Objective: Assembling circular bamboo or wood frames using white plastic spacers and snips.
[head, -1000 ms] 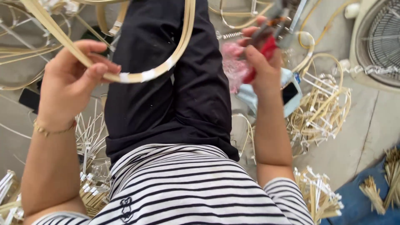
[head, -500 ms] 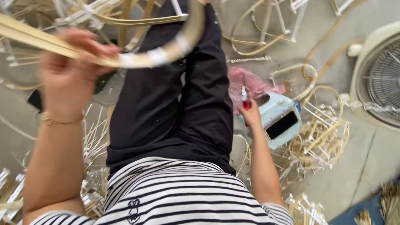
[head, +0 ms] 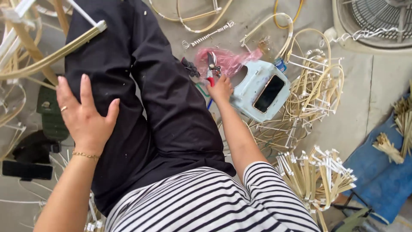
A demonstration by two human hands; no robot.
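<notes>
My left hand (head: 83, 118) lies flat and open on the thigh of my black trousers (head: 163, 107), holding nothing. A bent bamboo strip with a white taped end (head: 56, 51) hangs free above it at the upper left. My right hand (head: 221, 89) reaches down to the floor beside my leg, its fingers closed on the red handles of a pair of pruning shears (head: 211, 64). The blades point away from me over a pink plastic bag (head: 231, 60). Right of that hand stands a light blue stool (head: 251, 88) with a dark phone (head: 269, 93) on it.
Bamboo hoops and taped strips (head: 315, 86) are piled right of the stool. A bundle of cut strips (head: 317, 172) lies near my right elbow. A fan (head: 377, 19) stands at top right and a blue mat (head: 386, 172) lies at right. A green sandal (head: 51, 116) and a black device (head: 26, 170) lie at left.
My left hand has let go of the bamboo hoop and dropped flat onto my thigh. My right hand has carried the shears down from the air to the floor by the stool.
</notes>
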